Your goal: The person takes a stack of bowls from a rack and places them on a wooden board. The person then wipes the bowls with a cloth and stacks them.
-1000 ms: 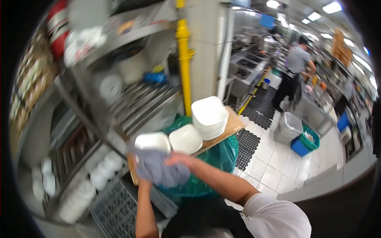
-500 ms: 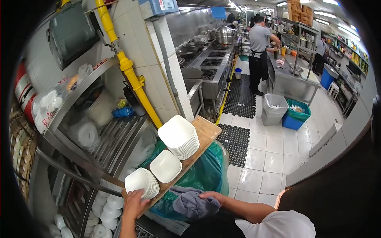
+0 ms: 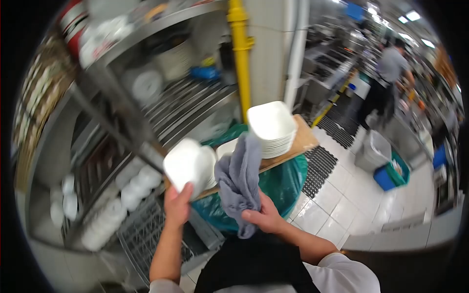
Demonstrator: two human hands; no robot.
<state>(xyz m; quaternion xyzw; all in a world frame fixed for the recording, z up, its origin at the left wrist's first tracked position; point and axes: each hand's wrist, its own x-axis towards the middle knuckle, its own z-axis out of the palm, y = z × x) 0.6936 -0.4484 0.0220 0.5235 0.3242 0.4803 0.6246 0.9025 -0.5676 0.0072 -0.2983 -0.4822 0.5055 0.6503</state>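
My left hand [image 3: 178,204] grips a white square bowl [image 3: 184,165] by its near edge, thumb on its face. The bowl is tilted in front of a short stack of like bowls [image 3: 210,168] on a wooden board [image 3: 305,134]. In my right hand [image 3: 266,215] hangs a bunched grey cloth [image 3: 239,180], close to the right of the bowl. Behind the cloth, another white bowl [image 3: 226,148] is partly hidden. A taller stack of white square bowls [image 3: 273,129] stands farther along the board.
Under the board is a bin with a green liner [image 3: 288,183]. Metal shelves [image 3: 195,107] with dishes rise at left, above a grey plastic rack [image 3: 146,229]. A yellow pipe [image 3: 241,63] runs down the wall. A person [image 3: 391,68] stands farther off at right, beyond two bins.
My left hand has lifted a bowl from the near stack toward me. My right hand has brought the cloth up beside it. The head view has turned left and is blurred.
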